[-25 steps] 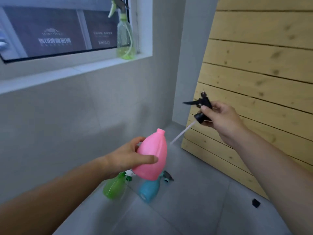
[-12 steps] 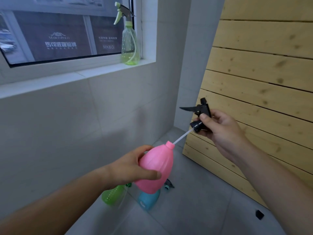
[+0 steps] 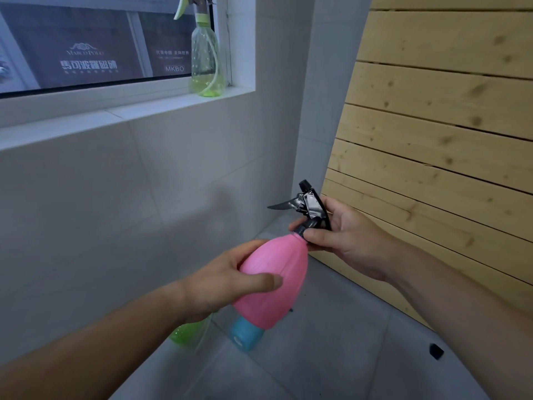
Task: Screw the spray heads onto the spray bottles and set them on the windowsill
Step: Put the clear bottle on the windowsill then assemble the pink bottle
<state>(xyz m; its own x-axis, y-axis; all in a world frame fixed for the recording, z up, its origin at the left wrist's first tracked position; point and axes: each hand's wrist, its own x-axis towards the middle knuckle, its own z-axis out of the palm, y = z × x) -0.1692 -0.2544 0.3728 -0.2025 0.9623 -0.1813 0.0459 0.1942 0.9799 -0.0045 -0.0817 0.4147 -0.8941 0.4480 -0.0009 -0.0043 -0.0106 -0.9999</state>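
Looking down from my head cam: up on the windowsill (image 3: 161, 111) there's a clear green spray bottle (image 3: 206, 64) standing upright at the right end of the ledge with its light green spray head already on, right by the window frame. On my right there's a big slatted wooden panel (image 3: 432, 140) leaning against the tiled wall, and a small black bit (image 3: 435, 350) lies on the grey floor near its foot. Down on the floor, mostly hidden behind my hand and the bottle I'm holding, are a green bottle (image 3: 184, 334) and a blue bottle (image 3: 245, 334), lying side by side. My left hand (image 3: 227, 281) is wrapped around the belly of the pink bottle (image 3: 274, 281), thumb across the front, with the bottle tilted so its neck points up and to the right. My right hand (image 3: 343, 235) is closed on the black spray head (image 3: 308, 207), fingertips pinching the collar right at the pink bottle's neck, trigger sticking out to the left. Both forearms reach in from the bottom corners, the hands meeting mid-frame.
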